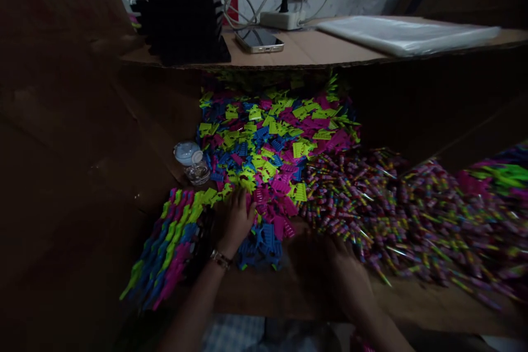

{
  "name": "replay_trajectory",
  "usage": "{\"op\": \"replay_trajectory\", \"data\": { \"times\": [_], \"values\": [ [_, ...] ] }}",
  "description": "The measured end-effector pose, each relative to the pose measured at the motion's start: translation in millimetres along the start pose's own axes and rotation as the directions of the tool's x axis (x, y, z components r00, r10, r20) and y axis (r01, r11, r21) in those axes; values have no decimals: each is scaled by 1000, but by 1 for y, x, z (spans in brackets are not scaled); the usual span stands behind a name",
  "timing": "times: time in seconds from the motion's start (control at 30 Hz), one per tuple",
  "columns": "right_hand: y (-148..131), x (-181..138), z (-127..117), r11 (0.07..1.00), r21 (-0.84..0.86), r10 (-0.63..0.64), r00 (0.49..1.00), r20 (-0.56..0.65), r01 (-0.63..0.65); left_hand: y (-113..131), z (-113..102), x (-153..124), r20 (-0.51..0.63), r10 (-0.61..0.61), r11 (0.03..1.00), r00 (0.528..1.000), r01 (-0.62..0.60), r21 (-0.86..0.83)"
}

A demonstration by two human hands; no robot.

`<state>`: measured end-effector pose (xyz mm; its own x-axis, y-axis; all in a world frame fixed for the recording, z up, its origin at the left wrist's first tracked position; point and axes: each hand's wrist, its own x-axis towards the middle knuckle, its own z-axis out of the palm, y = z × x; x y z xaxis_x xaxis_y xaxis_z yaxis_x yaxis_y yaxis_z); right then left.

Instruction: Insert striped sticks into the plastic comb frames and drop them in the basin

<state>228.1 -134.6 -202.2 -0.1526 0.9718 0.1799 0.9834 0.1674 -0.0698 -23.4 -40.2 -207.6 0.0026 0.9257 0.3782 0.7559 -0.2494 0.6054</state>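
Note:
My left hand [236, 219], with a bracelet at the wrist, reaches to the near edge of a heap of small plastic pieces [268, 137] in yellow-green, pink and blue, some with comb-like slots. Its fingers are closed about a pink plastic piece [248, 202]. Just right of that wrist lies a cluster of blue pieces [266, 245]. My right hand [340, 256] is low at the near edge of a pile of small, shiny wrapped sticks [371, 203]; its fingers are dark and blurred. Stacked rows of coloured plastic pieces [169, 253] stand left of my left hand.
A cardboard shelf [305, 52] overhangs the heap, bearing a phone [259, 40], a power strip [280, 19], clear plastic sheets [404, 33] and a black stack [177, 11]. Cardboard walls [61, 148] rise at both sides. A clear lidded container [198, 171] sits left of the heap.

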Motion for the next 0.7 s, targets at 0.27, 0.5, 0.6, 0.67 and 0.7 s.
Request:
{"op": "replay_trajectory", "data": {
  "times": [0.27, 0.5, 0.6, 0.67, 0.7],
  "values": [
    [-26, 19, -27, 642, 753, 131, 988, 81, -147, -12, -27, -20, 40, -298, 863, 954, 286, -416],
    [-60, 32, -46, -265, 854, 104, 868, 486, -447, 41, -44, -35, 222, -469, 519, 855, 471, -713],
    [-66, 35, -51, -322, 838, 96, 865, 492, -440, 67, -48, -39, 409, -526, 206, 746, 578, -789],
    [-66, 36, -56, -236, 889, 140, 891, 432, -393, 79, -51, -40, 507, -504, 85, 700, 624, -777],
    [-65, 36, -59, -182, 909, 155, 902, 402, -374, 83, -53, -41, 539, -484, 64, 690, 642, -764]
  ]
}}
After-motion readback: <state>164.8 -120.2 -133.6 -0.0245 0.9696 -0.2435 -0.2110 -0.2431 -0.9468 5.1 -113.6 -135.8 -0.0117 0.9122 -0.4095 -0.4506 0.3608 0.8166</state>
